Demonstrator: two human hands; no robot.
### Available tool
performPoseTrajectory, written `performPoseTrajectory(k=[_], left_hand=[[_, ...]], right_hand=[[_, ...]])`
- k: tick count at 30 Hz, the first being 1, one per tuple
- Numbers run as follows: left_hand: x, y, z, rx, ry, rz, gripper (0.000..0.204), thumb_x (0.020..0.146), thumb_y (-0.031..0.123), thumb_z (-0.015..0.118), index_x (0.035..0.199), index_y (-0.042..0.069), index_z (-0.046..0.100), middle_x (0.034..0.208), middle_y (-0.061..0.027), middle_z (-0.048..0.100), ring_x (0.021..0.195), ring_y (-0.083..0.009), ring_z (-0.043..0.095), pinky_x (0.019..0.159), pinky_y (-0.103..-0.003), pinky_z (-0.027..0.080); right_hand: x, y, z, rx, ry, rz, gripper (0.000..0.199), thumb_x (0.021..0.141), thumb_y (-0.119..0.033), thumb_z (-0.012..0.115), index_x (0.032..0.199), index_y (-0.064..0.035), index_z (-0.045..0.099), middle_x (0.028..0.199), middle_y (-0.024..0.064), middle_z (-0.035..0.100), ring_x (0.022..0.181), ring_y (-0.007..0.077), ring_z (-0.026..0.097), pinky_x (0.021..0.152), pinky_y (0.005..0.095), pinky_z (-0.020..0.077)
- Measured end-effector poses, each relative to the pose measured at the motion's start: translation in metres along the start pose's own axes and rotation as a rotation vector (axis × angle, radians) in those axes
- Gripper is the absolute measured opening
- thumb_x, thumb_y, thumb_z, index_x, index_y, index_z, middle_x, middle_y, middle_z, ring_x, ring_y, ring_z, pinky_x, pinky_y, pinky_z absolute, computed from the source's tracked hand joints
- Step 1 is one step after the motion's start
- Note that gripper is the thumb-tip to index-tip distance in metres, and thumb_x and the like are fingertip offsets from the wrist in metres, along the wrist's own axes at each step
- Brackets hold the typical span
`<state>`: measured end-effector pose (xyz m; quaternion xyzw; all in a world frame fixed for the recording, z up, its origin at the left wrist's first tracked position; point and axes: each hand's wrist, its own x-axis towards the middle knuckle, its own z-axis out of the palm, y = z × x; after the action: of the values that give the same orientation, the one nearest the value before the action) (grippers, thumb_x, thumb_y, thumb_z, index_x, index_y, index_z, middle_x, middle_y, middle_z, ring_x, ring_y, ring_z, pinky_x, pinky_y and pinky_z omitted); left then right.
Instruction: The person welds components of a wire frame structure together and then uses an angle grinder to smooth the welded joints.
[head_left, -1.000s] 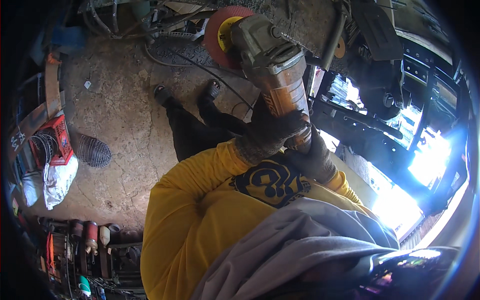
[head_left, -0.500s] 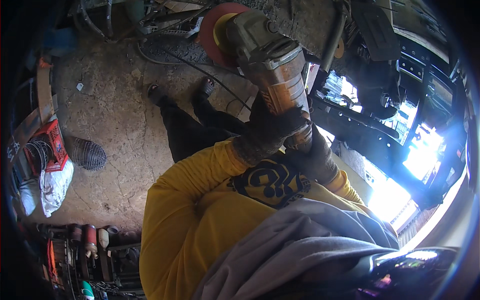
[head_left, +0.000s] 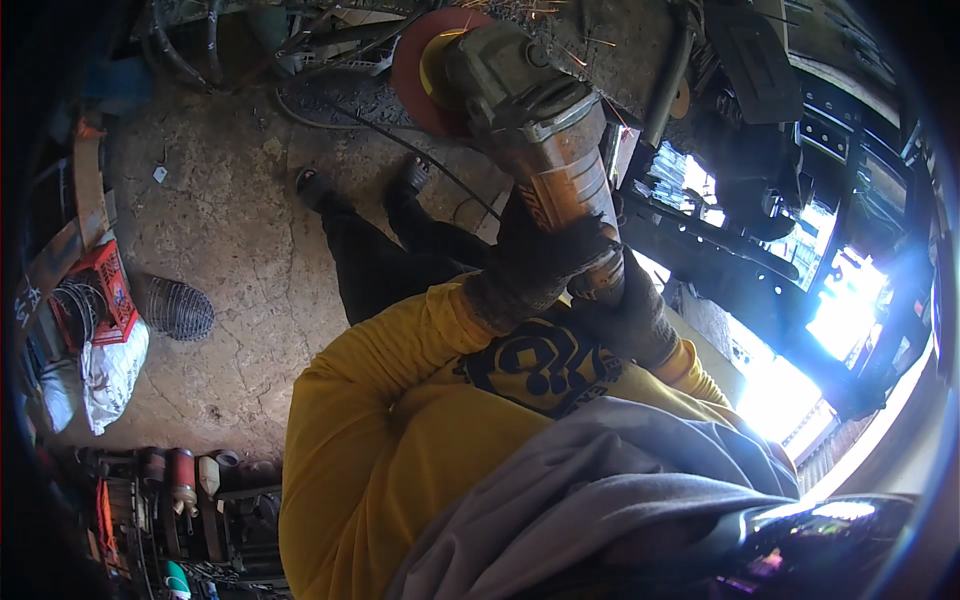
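An angle grinder (head_left: 560,165) with an orange-brown body is held up in front of me, its head toward the top of the view. The red disc with a yellow centre (head_left: 430,75) is at the head's left side. Orange sparks (head_left: 598,42) fly near the top, to the right of the disc. My left hand (head_left: 535,260), in a dark glove, is closed around the grinder's body. My right hand (head_left: 635,310), also gloved, grips the rear handle end, its fingers partly hidden behind the tool. What the disc touches cannot be made out.
A dark cable (head_left: 400,145) runs across the floor near my feet. On the left stand a red crate (head_left: 118,300), a white sack (head_left: 115,375) and a coiled wire bundle (head_left: 178,307). A dark metal frame with holes (head_left: 720,240) fills the right side. Tools and bottles (head_left: 182,475) lie lower left.
Sparks have appeared near the top of the view. The grinder has shifted slightly left and up, with both hands still around it.
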<state>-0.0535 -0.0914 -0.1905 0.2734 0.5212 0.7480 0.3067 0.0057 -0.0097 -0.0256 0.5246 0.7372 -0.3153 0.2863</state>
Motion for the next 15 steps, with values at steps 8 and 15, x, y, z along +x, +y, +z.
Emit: performPoseTrajectory(k=[8, 15], left_hand=[[-0.003, -0.003, 0.002, 0.033, 0.026, 0.044, 0.053, 0.089, 0.011, 0.073, 0.136, 0.013, 0.049, 0.132, -0.0028, 0.056, 0.123, -0.0210, 0.058, 0.099, -0.049, 0.051], [0.006, 0.007, -0.006, 0.255, 0.075, 0.255, 0.053, 0.090, 0.011, 0.071, 0.138, 0.014, 0.049, 0.136, -0.0026, 0.054, 0.125, -0.0219, 0.057, 0.103, -0.051, 0.049]], right_hand=[[0.001, 0.004, -0.001, 0.016, 0.012, -0.059, 0.078, 0.071, -0.014, 0.081, 0.141, -0.0036, 0.047, 0.123, 0.0202, 0.064, 0.114, 0.0336, 0.065, 0.095, 0.0429, 0.0529], [0.001, 0.005, -0.001, 0.024, 0.013, -0.059, 0.080, 0.072, -0.014, 0.081, 0.142, -0.0041, 0.046, 0.124, 0.0201, 0.064, 0.115, 0.0331, 0.065, 0.096, 0.0425, 0.0528]])
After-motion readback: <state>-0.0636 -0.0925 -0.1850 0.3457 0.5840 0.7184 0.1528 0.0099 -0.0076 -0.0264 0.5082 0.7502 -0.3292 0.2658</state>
